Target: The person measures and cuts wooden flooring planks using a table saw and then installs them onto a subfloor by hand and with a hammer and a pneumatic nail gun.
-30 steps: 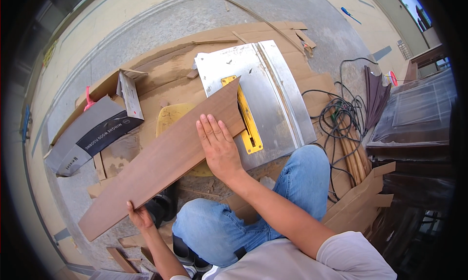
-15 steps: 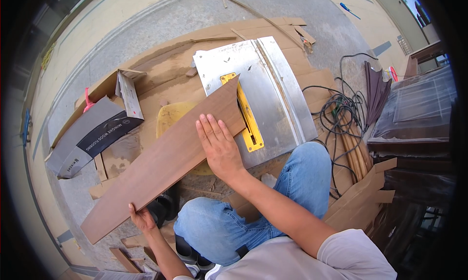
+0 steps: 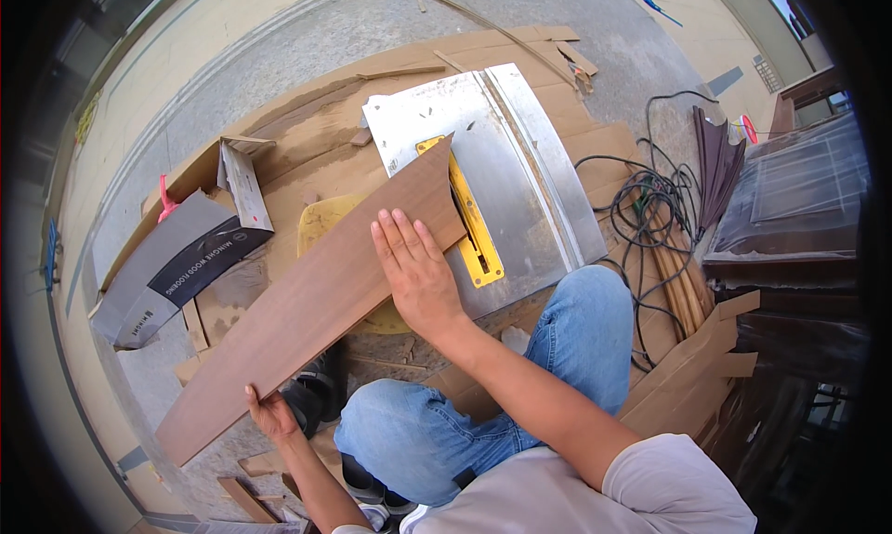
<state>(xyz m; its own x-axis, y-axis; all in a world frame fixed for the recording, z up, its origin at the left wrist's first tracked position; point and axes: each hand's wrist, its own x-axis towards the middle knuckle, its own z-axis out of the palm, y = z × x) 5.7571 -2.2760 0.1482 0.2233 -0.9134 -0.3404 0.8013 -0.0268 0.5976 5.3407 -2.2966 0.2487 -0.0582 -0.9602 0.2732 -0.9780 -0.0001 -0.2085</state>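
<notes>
Plank under flat, spread right-hand fingers; left hand fingers curled on plank's near edge, over saw table.

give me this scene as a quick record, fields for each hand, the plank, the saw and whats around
left hand: left hand grips the near edge of the plank, low end
right hand: right hand pressed flat, fingers spread, on top of the plank
plank: long brown plank, far end lying over the yellow insert
saw: metal table saw top set low on cardboard sheets
left side: open grey carton
right side: tangle of black cables, bundle of wooden strips
person: crouched, blue jeans
</notes>
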